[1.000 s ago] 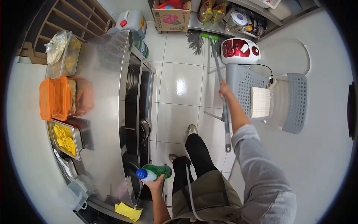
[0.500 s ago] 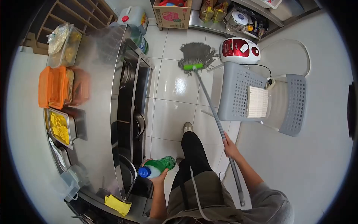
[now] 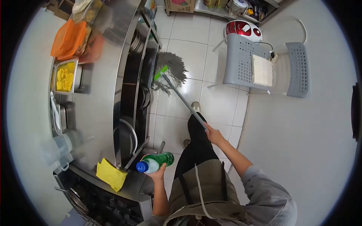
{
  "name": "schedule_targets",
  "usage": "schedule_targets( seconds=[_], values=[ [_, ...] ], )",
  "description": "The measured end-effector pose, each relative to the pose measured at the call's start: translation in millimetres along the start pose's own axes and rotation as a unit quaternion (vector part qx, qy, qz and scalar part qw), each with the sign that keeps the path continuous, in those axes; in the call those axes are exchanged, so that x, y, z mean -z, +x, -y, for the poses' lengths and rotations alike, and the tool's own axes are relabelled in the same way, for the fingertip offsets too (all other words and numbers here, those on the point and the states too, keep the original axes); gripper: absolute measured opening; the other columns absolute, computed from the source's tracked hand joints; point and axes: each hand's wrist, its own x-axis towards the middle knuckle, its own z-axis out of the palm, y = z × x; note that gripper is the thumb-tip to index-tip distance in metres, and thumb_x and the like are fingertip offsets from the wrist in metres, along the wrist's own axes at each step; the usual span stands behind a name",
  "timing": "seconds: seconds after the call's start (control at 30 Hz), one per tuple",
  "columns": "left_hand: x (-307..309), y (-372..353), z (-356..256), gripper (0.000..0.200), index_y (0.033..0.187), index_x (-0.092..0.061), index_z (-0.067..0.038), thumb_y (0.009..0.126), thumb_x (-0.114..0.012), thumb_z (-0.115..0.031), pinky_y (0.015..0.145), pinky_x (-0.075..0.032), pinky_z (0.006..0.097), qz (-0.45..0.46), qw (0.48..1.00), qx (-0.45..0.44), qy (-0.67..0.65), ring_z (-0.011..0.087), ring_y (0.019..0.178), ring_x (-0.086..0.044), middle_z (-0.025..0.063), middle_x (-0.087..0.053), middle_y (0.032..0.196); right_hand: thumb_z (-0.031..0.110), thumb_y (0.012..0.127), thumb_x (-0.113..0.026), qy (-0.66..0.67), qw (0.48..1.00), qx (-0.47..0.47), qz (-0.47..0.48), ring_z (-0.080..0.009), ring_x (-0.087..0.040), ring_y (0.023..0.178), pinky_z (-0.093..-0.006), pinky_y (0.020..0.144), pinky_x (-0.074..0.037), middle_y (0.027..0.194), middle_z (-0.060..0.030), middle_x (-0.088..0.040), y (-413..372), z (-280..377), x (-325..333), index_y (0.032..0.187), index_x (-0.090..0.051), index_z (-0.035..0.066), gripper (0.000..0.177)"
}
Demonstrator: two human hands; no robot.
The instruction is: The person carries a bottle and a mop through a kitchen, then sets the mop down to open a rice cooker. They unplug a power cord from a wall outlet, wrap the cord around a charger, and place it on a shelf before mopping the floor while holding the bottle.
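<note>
Near the front of the black trousers [image 3: 201, 141], a long grey mop pole [image 3: 184, 101] is gripped by the right hand [image 3: 213, 135], with fingers clamped around it. To the left, a green bottle with a blue cap and a pale label [image 3: 154, 163] is held by the left hand [image 3: 159, 173], which is wrapped around its side. The cap is turned to the left; whether the bottle is upright or tipped cannot be told.

Each thing seems to be given one hand so that neither has to be put down. The pole is probably held at a slant so that the mop's grey strings [image 3: 174, 64], joined to a bright green bar [image 3: 161, 72], can be laid on the white tile floor [image 3: 222, 107], close by the long steel table [image 3: 100, 116].

The right arm is reached forward and inward, and its grey sleeve [image 3: 266, 190] is pushed up, perhaps to be kept clean. The left forearm is pointed forward, with the bottle kept near the table's edge.

Farther left, a folded yellow cloth [image 3: 111, 176] is laid at the near end of the table. Off to the right, a white block [image 3: 263, 71] is rested on a grey plastic chair with small holes [image 3: 238, 62].
</note>
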Motion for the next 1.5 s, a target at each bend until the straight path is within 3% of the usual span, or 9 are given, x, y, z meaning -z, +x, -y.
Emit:
schedule_targets(
  seconds=[0.27,0.37,0.4,0.43,0.7,0.83,0.97,1.23,1.5],
  values=[
    [29,-57,-18,0.082,0.114,-0.04,-0.002,0.05,-0.084,-0.03,0.084,-0.04,0.0361,0.019,0.999,0.032,0.016,0.022,0.093,-0.049,0.0105,-0.048,0.106,0.027,0.09,-0.043,0.004,0.997,-0.068,0.046,-0.0448,-0.056,0.083,-0.0469,0.076,-0.046,0.087,-0.0259,-0.06,29,-7,-71,0.135,-0.029,0.03,0.047],
    [29,-69,-14,0.084,0.115,-0.039,-0.002,0.05,-0.085,-0.03,0.085,-0.04,0.0366,0.013,0.999,0.033,0.008,0.0222,0.094,-0.049,0.0104,-0.048,0.105,0.025,0.089,-0.044,0.019,0.998,0.007,-0.062,-0.0443,-0.057,0.08,-0.0472,0.074,-0.047,0.086,-0.0236,-0.061,-63,-68,-80,0.134,-0.032,0.03,0.046],
    [28,-73,-11,0.085,0.115,-0.039,-0.002,0.05,-0.085,-0.03,0.085,-0.04,0.0368,0.012,0.999,0.041,0.002,0.0224,0.095,-0.049,0.0106,-0.048,0.106,0.024,0.089,-0.045,0.023,0.991,-0.118,0.051,-0.0439,-0.057,0.08,-0.0468,0.071,-0.047,0.093,-0.0234,-0.06,-101,-63,-52,0.134,-0.032,0.03,0.047],
    [28,-77,-8,0.085,0.115,-0.039,-0.002,0.05,-0.085,-0.03,0.085,-0.04,0.0368,0.01,0.999,0.043,0.0,0.0224,0.095,-0.049,0.0106,-0.048,0.106,0.025,0.088,-0.048,-0.004,0.995,-0.104,0.012,-0.0449,-0.056,0.067,-0.0485,0.062,-0.046,0.074,-0.0264,-0.058,-136,-84,-53,0.135,-0.029,0.034,0.051],
    [14,-84,-1,0.078,0.115,-0.041,-0.003,0.053,-0.084,-0.02,0.085,-0.041,0.0342,0.045,0.998,0.013,-0.033,0.0207,0.096,-0.048,0.0086,-0.046,0.109,0.022,0.089,-0.045,-0.01,0.987,-0.153,0.049,-0.0429,-0.057,0.08,-0.0475,0.071,-0.047,0.096,-0.0252,-0.058,-378,-102,14,0.134,-0.034,0.025,0.046],
    [10,-90,-6,0.08,0.117,-0.038,-0.004,0.053,-0.083,-0.019,0.086,-0.041,0.0345,0.032,0.999,0.022,-0.038,0.0208,0.097,-0.048,0.0086,-0.046,0.109,0.021,0.089,-0.044,-0.07,0.947,-0.27,0.157,-0.0423,-0.058,0.076,-0.0475,0.069,-0.048,0.089,-0.0255,-0.059,-340,-83,49,0.133,-0.035,0.024,0.045],
    [8,-102,-13,0.082,0.113,-0.041,-0.002,0.047,-0.086,-0.022,0.085,-0.042,0.0376,-0.013,0.995,0.061,-0.075,0.0234,0.094,-0.051,0.0122,-0.05,0.106,0.019,0.089,-0.044,-0.053,0.991,-0.088,0.081,-0.0419,-0.057,0.064,-0.048,0.063,-0.046,0.067,-0.0239,-0.057,-270,-100,28,0.133,-0.035,0.025,0.045],
    [23,-128,-30,0.081,0.112,-0.042,-0.002,0.049,-0.086,-0.028,0.082,-0.042,0.0352,0.042,0.999,0.026,-0.002,0.0218,0.092,-0.051,0.0115,-0.049,0.103,0.021,0.087,-0.046,0.002,0.999,0.03,0.041,-0.0433,-0.057,0.066,-0.0495,0.065,-0.047,0.069,-0.0246,-0.058,-78,-61,-100,0.133,-0.034,0.026,0.048],
    [31,-168,-63,0.081,0.111,-0.042,-0.002,0.048,-0.086,-0.027,0.083,-0.042,0.0344,0.032,0.999,-0.018,-0.025,0.021,0.092,-0.05,0.011,-0.048,0.105,0.024,0.088,-0.046,-0.015,0.999,-0.032,0.025,-0.0444,-0.057,0.069,-0.0509,0.067,-0.046,0.072,-0.0254,-0.059,-195,-96,-111,0.131,-0.036,0.03,0.045]
  ],
)
